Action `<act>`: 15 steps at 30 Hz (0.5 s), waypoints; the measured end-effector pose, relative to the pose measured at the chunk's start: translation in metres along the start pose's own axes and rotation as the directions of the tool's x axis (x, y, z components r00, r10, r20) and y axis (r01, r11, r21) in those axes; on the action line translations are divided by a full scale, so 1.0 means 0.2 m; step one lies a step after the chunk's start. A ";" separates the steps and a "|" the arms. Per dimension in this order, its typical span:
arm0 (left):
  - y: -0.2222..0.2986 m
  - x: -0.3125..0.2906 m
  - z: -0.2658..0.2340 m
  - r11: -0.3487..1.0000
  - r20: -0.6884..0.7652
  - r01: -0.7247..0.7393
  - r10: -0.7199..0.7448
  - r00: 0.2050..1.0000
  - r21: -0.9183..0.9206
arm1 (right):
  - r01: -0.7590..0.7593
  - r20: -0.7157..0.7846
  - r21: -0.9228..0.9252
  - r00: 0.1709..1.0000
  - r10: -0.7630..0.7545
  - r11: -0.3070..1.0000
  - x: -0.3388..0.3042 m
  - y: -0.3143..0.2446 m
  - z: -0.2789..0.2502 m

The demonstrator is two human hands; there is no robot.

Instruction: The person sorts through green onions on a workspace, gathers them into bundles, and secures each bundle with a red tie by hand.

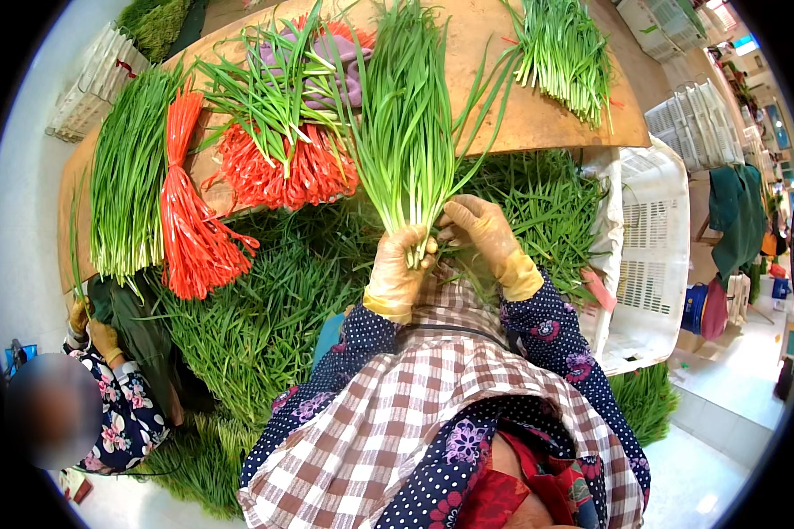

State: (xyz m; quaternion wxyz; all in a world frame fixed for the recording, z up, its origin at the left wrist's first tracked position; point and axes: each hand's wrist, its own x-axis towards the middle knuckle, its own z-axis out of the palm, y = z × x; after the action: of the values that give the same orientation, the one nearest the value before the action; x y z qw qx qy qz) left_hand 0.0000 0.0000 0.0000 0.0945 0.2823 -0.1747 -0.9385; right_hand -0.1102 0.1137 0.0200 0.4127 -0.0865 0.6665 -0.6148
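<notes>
My left hand [400, 271], in a yellowish glove, is closed around the pale stem ends of a bunch of garlic chives [406, 132]. The green leaves fan away from me over the table's near edge. Close against the right side of those stems, my right hand [481, 231], also gloved, has its fingers bent in a pinch. What sits between its fingertips is too small to make out. A few stray leaves splay out to the right, above that hand. Below both hands is a brown-and-white checked apron [370, 423].
On the wooden table [538, 132] lie red plastic ties [190, 220], more ties under loose chives [282, 167], a purple cloth [348, 79] and chive bunches [137, 176] [569, 66]. Loose chives [265, 282] heap below. A white crate [648, 256] stands right; a co-worker [123, 414] sits left.
</notes>
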 end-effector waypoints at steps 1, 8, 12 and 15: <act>0.00 0.00 -0.01 1.000 0.012 0.002 -0.002 1.000 0.021 | -0.004 -0.009 0.055 1.000 0.005 0.998 0.01 0.02 0.00; -0.01 0.00 0.03 0.989 0.039 -0.039 0.034 0.999 0.144 | 0.050 -0.034 -0.077 0.998 -0.053 0.996 0.05 -0.02 0.06; -0.03 0.02 0.00 0.995 0.042 0.015 -0.019 0.999 0.094 | 0.168 -0.116 -0.687 0.935 -0.336 0.707 -0.01 -0.04 0.05; -0.04 0.00 0.01 0.996 0.045 0.014 -0.018 0.999 0.084 | 0.178 -0.204 -0.782 0.832 -0.516 0.597 -0.07 -0.10 0.08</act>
State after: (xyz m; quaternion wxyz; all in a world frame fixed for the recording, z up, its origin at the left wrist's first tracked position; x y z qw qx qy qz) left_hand -0.0017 0.0074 -0.0019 0.0713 0.2658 -0.2135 -0.9374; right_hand -0.0986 0.1057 0.0454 0.0610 -0.2452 0.8955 -0.3665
